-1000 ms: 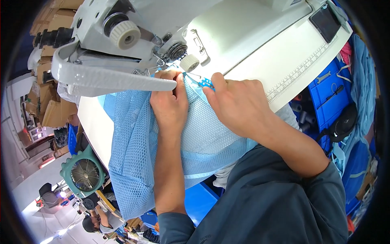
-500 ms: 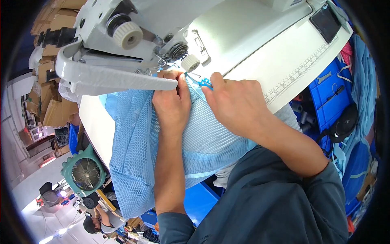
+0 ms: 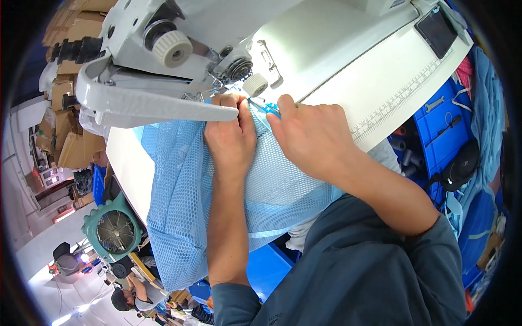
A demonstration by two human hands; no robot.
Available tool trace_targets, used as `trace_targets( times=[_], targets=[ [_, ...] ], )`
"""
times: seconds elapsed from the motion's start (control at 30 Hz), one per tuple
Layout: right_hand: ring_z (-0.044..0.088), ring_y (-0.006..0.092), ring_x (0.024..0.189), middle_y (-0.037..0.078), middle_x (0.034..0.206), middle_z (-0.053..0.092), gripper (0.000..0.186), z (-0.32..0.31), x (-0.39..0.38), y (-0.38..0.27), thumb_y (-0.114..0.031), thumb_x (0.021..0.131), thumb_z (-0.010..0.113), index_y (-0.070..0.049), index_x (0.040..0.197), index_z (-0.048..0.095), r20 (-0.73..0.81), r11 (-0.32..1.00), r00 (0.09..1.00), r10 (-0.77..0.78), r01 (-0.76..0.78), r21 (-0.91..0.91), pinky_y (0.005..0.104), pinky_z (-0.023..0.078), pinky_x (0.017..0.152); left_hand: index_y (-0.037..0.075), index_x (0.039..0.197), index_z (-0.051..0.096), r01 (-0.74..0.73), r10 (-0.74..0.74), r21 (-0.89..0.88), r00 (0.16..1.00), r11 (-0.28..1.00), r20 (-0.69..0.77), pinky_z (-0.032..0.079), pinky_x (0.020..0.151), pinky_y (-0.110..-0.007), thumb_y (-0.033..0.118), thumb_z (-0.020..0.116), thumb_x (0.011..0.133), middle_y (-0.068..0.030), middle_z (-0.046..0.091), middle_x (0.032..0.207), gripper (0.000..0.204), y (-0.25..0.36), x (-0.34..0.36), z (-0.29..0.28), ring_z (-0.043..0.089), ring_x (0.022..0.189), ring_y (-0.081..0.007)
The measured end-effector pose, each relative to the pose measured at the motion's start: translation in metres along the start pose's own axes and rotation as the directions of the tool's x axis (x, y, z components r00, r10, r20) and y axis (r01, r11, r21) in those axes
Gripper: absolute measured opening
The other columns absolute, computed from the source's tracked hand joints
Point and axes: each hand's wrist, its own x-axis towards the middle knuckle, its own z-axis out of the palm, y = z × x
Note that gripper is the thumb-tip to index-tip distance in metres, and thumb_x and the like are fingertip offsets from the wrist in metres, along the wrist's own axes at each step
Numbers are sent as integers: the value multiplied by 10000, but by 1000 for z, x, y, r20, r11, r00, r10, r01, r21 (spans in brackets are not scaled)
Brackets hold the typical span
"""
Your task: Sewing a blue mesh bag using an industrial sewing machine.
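A dark phone [image 3: 436, 31] lies on the white table [image 3: 380, 81] at its right end, near a blue tray [image 3: 425, 120] holding a wrench [image 3: 434, 103]. Leftward are a green fan [image 3: 113, 231], cardboard boxes [image 3: 79, 146] and, farther off, another person [image 3: 142, 293].

And there on the left, boxes [image 3: 76, 149] rose in a pile; further down, a green fan [image 3: 115, 232] faced the table [image 3: 128, 163]; lower still, a light [image 3: 61, 319] glowed white; out right lay a blue tray [image 3: 432, 122]!

Two hands [image 3: 231, 144] [image 3: 312, 138], one sewing machine [image 3: 223, 27], one fan [image 3: 115, 231]
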Motion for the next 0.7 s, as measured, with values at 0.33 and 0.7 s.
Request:
trace_targets(
  times=[0.33,0.7],
  targets=[
    [746,310,607,122,707,736,298,-17,-17,15,-304,1074,628,-27,965,630,7,1000,1000,8,-8,-23,432,561,550,13,1028,665,-50,45,91,997,995,60,568,774,-487,44,749,946,-177,683,1051,121,-1,-2,-3,699,914,-390],
    [752,316,624,131,701,728,293,-18,-16,23,-305,1083,609,-35,972,627,39,998,999,-20,18,67,437,574,569,12,1091,748,-125,131,166,991,978,-25,579,876,-416,-43,744,941,-126,761,1113,159,5,-6,-2,710,982,-335]
  ],
)
